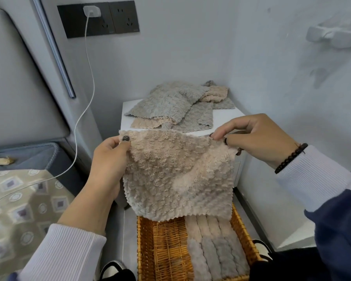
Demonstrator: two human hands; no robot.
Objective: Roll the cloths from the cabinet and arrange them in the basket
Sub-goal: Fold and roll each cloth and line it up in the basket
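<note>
Nearest me, wicker basket on the floor; rolled beige and grey cloths packed along its right side. Above it I see a beige cloth hanging spread out, left hand and right hand each pinching a top corner. Beyond, loose cloths heaped on the white cabinet.
</note>
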